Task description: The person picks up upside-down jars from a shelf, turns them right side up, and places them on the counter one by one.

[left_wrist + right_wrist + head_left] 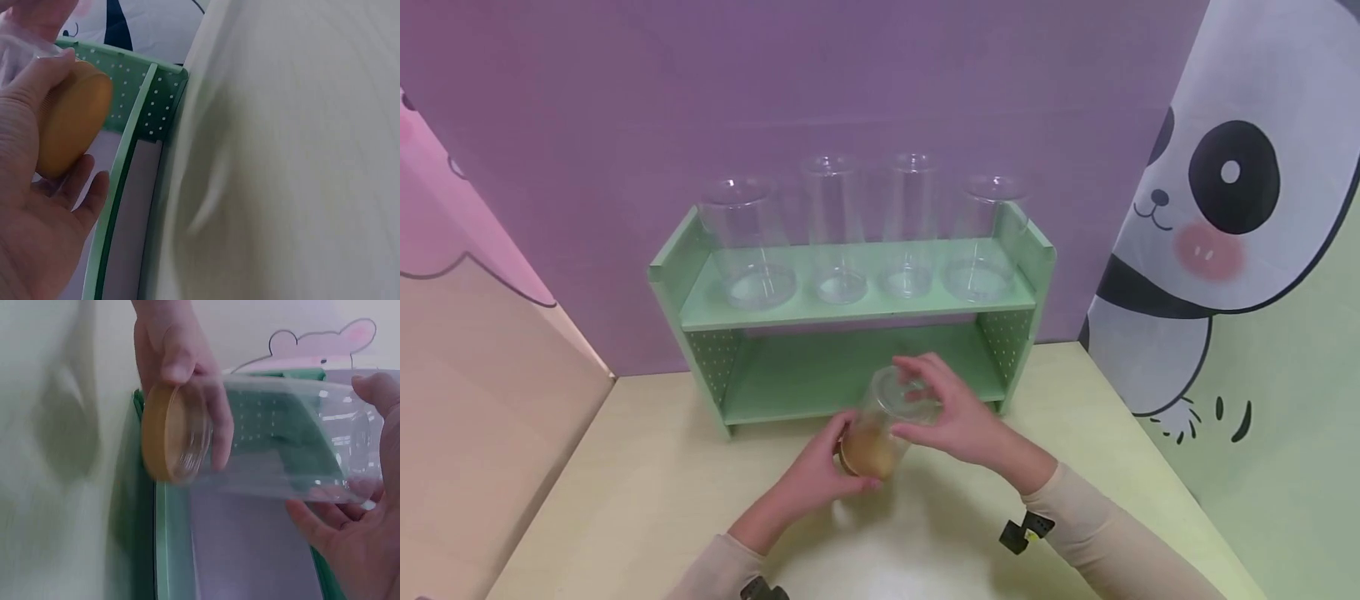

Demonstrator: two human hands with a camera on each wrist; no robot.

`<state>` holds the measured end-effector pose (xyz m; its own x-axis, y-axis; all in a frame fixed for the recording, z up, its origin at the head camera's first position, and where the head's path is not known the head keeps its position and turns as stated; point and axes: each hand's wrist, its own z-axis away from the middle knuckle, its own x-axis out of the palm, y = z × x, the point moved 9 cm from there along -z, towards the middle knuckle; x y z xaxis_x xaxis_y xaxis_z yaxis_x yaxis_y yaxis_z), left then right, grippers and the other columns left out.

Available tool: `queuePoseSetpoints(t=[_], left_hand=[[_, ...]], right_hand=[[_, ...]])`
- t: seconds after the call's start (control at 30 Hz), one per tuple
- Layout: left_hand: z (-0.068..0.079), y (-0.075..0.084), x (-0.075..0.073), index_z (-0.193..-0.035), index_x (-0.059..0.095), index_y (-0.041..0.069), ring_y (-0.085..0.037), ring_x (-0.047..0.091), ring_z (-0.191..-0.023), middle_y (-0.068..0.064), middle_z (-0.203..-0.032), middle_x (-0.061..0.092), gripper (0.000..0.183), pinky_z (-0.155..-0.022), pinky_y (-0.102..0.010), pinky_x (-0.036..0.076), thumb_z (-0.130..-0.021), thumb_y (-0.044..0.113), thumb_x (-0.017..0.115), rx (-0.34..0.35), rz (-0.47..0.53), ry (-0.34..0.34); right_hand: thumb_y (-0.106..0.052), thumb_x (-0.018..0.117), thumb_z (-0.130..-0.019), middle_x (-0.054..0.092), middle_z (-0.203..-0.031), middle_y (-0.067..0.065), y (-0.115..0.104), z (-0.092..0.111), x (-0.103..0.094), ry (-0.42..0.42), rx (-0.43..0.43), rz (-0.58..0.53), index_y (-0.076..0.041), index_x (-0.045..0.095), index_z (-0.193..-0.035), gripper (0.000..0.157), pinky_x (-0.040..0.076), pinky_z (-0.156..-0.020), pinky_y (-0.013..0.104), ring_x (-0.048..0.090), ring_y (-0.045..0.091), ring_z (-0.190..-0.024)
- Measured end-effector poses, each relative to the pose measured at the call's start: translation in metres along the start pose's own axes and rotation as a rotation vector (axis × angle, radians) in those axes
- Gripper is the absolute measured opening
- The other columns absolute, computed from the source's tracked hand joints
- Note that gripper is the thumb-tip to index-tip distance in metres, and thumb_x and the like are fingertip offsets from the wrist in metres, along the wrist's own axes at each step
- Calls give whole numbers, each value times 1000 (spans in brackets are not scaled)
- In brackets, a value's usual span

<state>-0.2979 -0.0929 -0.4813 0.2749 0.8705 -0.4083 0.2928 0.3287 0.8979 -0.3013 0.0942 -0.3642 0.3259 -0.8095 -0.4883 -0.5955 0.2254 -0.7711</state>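
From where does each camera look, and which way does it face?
Head: on the head, facing forward and down to the shelf; left hand, right hand and sleeves show.
Left wrist: on that wrist, facing lid and panda; mainly left hand shows.
Right wrist: on that wrist, facing jar and pink cartoon; both hands show.
Both wrist views share lid and shelf.

Both arms wore close-fitting, pale beige sleeves, softly creased: the left sleeve [718, 567] at seven o'clock in the head view, the right sleeve [1112, 533] between four and five. Each ended in a plain edge above a bare left hand [823, 467] and right hand [955, 412]. A blocky black device [1015, 537] with a yellow spot [1031, 536] sat at five o'clock; a cropped black unit [763, 590] sat near seven.
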Motion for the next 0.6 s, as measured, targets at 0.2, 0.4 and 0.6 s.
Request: queuePoseSetpoints(t=[0.2,0.4,0.6], left_hand=[[4,0,-25,-160,51,19,-35,60,-140,-5,-152,60,97,-117,-58,49,-78,27,104,-11,-33,56],[6,12,-48,-159,54,18,-41,63,-135,-8,-149,59,93,-115,-58,53,-79,19,102,59,-67,65],[6,20,-59,-159,53,16,-40,64,-131,-8,-148,59,94,-113,-60,55,-79,19,102,85,-78,66]], right_hand=[[-4,87,-93,56,-141,10,16,6,-10,-46,0,-14,-10,43,-168,87,57,-113,50,58,30,-136],[-2,85,-93,57,-146,13,40,17,-14,-95,31,-29,-10,45,-164,83,55,-116,53,55,33,-140],[-1,87,-92,56,-151,15,49,22,-11,-113,31,-94,-3,44,-161,82,54,-117,45,58,34,-139]])
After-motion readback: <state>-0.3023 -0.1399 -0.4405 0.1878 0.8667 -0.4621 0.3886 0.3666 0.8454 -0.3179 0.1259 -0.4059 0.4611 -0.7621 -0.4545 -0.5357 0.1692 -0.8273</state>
